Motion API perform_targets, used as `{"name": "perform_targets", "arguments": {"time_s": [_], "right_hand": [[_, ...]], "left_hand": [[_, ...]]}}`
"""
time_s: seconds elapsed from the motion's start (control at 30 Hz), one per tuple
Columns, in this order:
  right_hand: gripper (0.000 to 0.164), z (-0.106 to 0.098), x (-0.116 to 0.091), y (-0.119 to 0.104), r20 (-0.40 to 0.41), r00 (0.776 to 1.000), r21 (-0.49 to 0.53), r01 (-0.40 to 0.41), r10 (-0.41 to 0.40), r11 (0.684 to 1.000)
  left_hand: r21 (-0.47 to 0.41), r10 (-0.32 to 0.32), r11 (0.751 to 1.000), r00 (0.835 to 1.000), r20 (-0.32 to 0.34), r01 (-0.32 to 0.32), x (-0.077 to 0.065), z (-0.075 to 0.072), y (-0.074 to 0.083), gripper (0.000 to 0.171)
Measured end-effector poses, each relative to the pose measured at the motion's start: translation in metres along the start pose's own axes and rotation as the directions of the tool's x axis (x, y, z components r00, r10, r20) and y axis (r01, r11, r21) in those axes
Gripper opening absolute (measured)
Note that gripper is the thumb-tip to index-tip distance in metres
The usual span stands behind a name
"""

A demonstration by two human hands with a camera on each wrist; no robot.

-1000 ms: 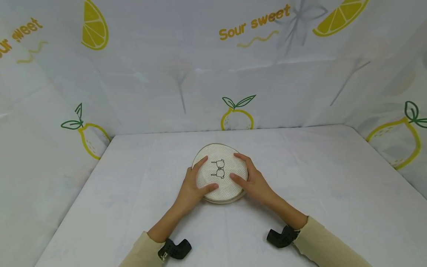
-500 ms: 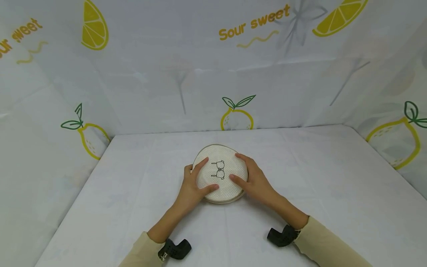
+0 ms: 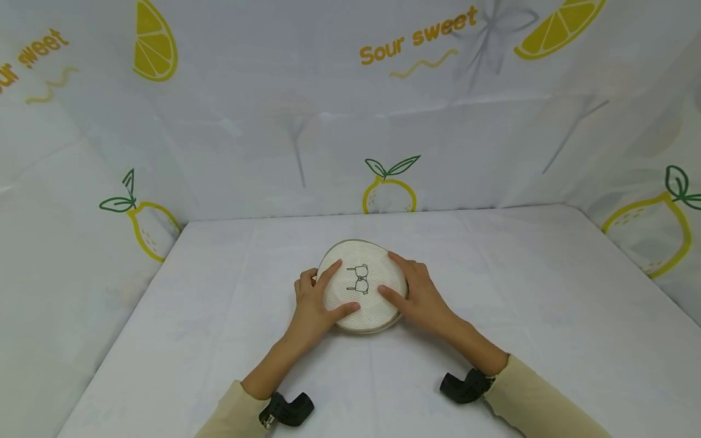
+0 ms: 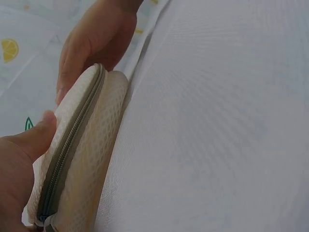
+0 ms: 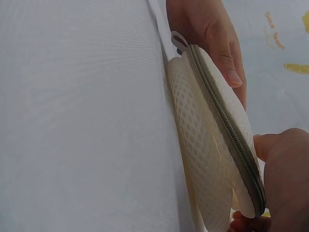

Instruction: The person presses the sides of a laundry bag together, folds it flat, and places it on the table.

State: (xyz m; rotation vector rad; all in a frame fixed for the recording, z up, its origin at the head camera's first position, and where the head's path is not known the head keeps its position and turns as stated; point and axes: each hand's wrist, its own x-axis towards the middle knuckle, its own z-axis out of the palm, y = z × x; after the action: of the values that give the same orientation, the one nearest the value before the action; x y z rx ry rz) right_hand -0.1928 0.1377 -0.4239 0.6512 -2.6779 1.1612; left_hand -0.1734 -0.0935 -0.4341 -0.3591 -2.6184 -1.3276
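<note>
A round white mesh laundry bag [image 3: 378,264] with a small bra drawing on top lies on the white-covered table, between both hands. My left hand [image 3: 313,307] holds its left side, thumb and index finger spread over the top, other fingers bent at the rim. The right hand [image 3: 421,301] grips the right side, thumb on top, with fingers reaching low around the edge in the right wrist view. A greenish zipper [image 4: 72,135] runs closed along the bag's side. Near the left hand, a small fabric loop [image 5: 179,41] sticks out. The underside of the bag is hidden.
The tabletop [image 3: 219,292] is covered in white cloth, with lemon-printed curtains [image 3: 246,121] at the back and both sides. Black wrist devices [image 3: 465,387] sit at the beige sleeves [image 3: 537,395].
The left hand's rear fingers have shifted outward to the left of the bag. The bag's far edge has sunk slightly. More of the right hand's fingers show behind its index finger.
</note>
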Motion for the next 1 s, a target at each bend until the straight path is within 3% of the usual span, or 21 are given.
{"name": "perform_targets", "arguments": {"time_s": [0.2, 0.6, 1.0], "right_hand": [[0.071, 0.0001, 0.0005, 0.0006, -0.028, 1.0, -0.022, 0.011, -0.011, 1.0], [0.068, -0.0015, 0.0, 0.0013, -0.069, 0.997, -0.029, 0.032, -0.034, 0.999], [0.068, 0.0016, 0.0001, 0.0046, -0.039, 0.999, -0.012, 0.005, -0.006, 1.0]], "left_hand": [[0.082, 0.027, 0.996, 0.998, -0.053, -0.022, -0.0018, 0.001, 0.0039, 0.087], [0.07, 0.044, 0.997, 0.999, -0.004, -0.044, -0.0017, 0.0021, 0.0061, 0.093], [0.063, 0.029, 0.998, 0.999, 0.022, -0.03, -0.0023, 0.0025, 0.0012, 0.096]]}}
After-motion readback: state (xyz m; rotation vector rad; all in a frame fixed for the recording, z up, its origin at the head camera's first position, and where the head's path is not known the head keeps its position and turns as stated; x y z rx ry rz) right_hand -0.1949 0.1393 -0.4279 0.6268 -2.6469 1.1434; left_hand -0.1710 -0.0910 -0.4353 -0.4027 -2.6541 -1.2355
